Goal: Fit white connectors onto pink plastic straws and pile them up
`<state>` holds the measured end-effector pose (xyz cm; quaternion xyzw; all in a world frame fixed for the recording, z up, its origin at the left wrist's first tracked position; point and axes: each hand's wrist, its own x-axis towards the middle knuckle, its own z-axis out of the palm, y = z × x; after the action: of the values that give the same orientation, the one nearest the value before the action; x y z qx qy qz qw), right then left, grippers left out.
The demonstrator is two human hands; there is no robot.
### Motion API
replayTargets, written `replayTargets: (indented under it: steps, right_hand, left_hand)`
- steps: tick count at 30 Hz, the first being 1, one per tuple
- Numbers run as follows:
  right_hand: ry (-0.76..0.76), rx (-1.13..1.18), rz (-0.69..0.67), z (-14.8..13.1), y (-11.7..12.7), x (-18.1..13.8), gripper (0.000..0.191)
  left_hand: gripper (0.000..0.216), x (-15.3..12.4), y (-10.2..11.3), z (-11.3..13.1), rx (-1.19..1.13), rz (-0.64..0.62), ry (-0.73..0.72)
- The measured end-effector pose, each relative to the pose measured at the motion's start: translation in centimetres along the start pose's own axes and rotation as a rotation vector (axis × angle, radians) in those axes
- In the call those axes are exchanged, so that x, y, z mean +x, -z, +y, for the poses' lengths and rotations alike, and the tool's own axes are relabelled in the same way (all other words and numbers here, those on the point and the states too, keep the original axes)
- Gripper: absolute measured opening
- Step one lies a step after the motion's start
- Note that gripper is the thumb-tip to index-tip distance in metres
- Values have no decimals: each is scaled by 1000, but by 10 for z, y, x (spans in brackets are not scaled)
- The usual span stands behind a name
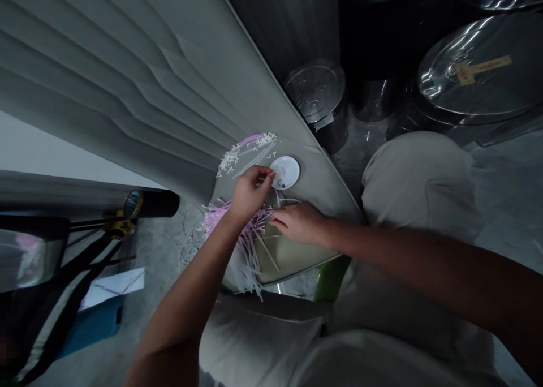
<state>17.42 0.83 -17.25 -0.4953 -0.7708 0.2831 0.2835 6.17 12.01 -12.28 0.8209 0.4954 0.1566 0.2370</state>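
My left hand reaches forward with its fingertips pinched together at the edge of a small white round lid; what they pinch is too small to name. My right hand rests palm down, fingers curled, on a pale board among loose white and pink thin strips. Beyond the lid lies a heap of short cut white and pink pieces on the grey surface.
Steel canisters with lids and a large steel lid stand at the back right. A grey pleated sheet fills the left. My knees in pale cloth are at the right and below. A dark strap and tool lie left.
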Motion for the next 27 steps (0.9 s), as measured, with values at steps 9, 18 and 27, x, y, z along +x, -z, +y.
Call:
replayTargets:
  steps: [9,18,27]
  right_hand:
    - [3,4,-16,1,0,-1,22]
    - [4,-7,-14,1,0,0,23]
    - [2,-15,-30,0,1,0,25]
  left_hand:
    - [22,9,17,2,324,-56,-135]
    - [27,16,11,3,495,-193,-258]
    - [28,16,8,4,616,-229,-261]
